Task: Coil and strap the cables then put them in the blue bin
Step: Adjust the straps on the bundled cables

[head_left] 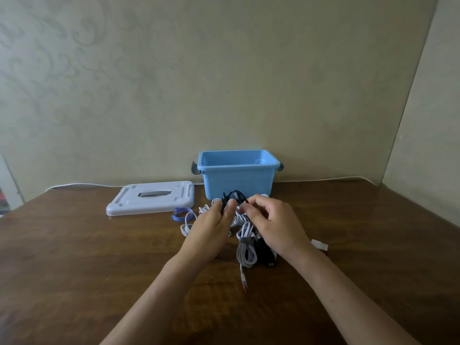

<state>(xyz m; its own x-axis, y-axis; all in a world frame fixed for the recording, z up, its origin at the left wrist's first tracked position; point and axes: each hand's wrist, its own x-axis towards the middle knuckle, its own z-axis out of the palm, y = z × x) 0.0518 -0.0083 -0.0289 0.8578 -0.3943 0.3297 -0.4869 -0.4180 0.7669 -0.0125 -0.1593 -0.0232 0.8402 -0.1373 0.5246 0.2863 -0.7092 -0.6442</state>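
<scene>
My left hand (211, 227) grips the loops of a thin black cable (232, 195) and holds them up in front of the blue bin (237, 179). My right hand (273, 222) pinches the same black cable from the right. Below the hands a white cable (245, 247) lies coiled on the table with a grey strap around its middle. More loose white cable (189, 222) lies tangled to the left of my left hand. A blue strap (180, 214) rests beside it. The bin stands open against the wall, and its inside looks bare.
The bin's pale lid (151, 197) lies flat on the brown wooden table (74, 257), left of the bin. A black plug block (267, 252) and a white connector (319, 244) sit under and beside my right wrist. A white cord (79, 184) runs along the wall.
</scene>
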